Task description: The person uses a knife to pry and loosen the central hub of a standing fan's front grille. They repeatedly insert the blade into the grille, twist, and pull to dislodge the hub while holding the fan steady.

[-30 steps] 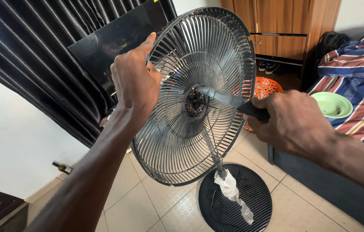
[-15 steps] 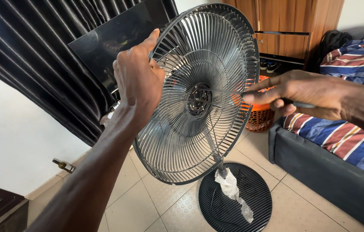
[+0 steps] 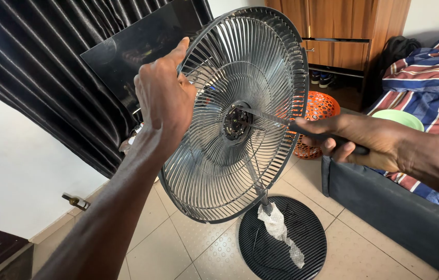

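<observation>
Tiled floor [image 3: 178, 243]; left hand [image 3: 163, 101] grips fan guard [image 3: 245, 111] rim, right hand [image 3: 357, 140] clenches screwdriver [image 3: 281, 122].

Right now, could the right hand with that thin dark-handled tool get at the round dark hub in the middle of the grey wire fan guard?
Probably yes: the right hand already points the thin dark-handled tool at the round dark hub, with nothing between them, while the left hand grips the grey wire fan guard.

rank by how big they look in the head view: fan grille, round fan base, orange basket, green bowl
1. fan grille, by far the largest, though nearest the camera
2. fan base
3. orange basket, partly hidden behind the grille
4. green bowl, partly hidden by the right hand; its rank against the basket is unsure
</observation>
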